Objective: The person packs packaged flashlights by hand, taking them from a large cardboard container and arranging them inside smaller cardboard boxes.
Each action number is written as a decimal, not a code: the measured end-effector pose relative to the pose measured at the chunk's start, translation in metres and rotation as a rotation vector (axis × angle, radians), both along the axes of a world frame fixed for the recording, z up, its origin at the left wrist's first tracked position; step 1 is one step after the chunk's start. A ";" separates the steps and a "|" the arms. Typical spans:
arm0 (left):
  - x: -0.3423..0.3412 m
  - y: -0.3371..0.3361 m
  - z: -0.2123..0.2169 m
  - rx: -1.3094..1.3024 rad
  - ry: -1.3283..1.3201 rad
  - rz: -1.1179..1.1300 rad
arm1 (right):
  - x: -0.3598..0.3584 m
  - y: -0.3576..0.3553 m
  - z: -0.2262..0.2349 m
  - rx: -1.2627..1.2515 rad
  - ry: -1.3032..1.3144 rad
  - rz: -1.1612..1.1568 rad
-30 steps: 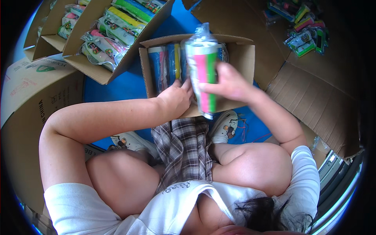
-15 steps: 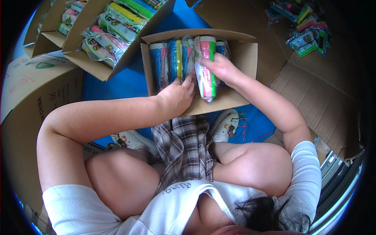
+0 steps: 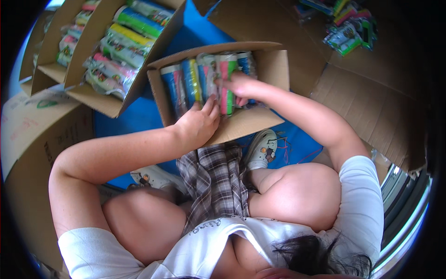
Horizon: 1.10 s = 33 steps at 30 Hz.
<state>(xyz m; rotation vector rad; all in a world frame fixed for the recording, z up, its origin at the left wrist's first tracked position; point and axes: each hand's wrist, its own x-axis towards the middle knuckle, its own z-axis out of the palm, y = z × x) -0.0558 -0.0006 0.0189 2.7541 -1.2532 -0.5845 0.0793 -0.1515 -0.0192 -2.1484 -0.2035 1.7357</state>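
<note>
A small cardboard box (image 3: 273, 74) lies before me, with a row of tube-shaped items in clear wrappers inside. My right hand (image 3: 241, 87) grips the side of a pink-and-green wrapped tube (image 3: 227, 103), which now lies in the row. With fingers extended, my left hand (image 3: 197, 123) rests at the lower ends of the neighbouring tubes. Left of the gripped tube are a wrapped tube with a pale top (image 3: 206, 65), a blue-and-yellow tube (image 3: 189, 76) and a blue tube (image 3: 173, 86). Another blue tube (image 3: 247, 63) is partly hidden behind my right hand.
Larger cartons with dividers (image 3: 139, 76) at upper left hold several rows of wrapped tubes. A big open carton (image 3: 367, 104) on the right has a loose pile of wrapped items (image 3: 349, 35). A printed carton (image 3: 51, 121) stands at left. Blue flooring (image 3: 118, 114) shows between them.
The pink-and-green tube has gone from above the box down into the row, still in my right hand. My left hand stays by the tubes. The whole view has shifted slightly.
</note>
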 end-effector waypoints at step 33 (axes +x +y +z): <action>0.022 0.035 -0.022 -0.549 0.133 0.695 | 0.382 -0.330 -0.034 -0.145 -0.999 -1.124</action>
